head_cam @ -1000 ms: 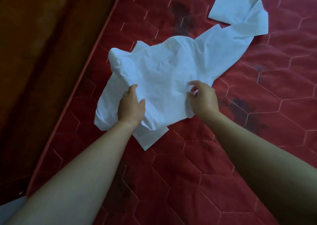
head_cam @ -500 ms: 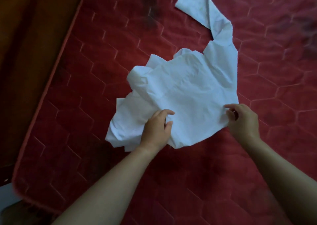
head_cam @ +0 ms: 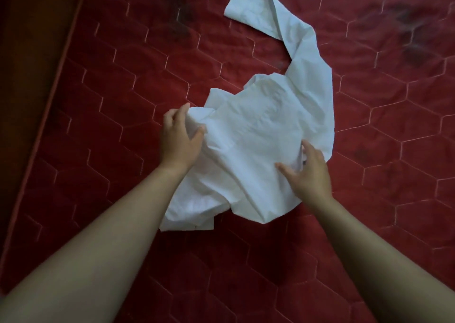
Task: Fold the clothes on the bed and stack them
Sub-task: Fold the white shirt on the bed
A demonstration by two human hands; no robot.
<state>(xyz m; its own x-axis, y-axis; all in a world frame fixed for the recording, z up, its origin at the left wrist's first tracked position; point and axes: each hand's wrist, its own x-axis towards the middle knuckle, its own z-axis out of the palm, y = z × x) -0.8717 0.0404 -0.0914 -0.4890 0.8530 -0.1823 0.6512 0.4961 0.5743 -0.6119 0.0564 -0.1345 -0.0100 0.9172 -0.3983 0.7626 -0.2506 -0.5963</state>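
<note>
1 crumpled white garment (head_cam: 258, 135) on a red quilted mattress (head_cam: 123, 76).
Left hand (head_cam: 176, 143) pinches its bunched left edge; right hand (head_cam: 310, 175) lies spread on its right side.

- Shirt (head_cam: 258, 150): plain pale white with a faint blue tint.
- Mattress (head_cam: 123, 76): deep red, quilted with thin pale stitching in a hexagon pattern; darker blotches toward 11 and 2 o'clock.
- Surface (head_cam: 29, 51) at 9 o'clock: dark brown.

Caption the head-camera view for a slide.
Left hand grips the crumpled white fabric shirt, right hand rests on it, on a red hexagon-quilted mattress.
</note>
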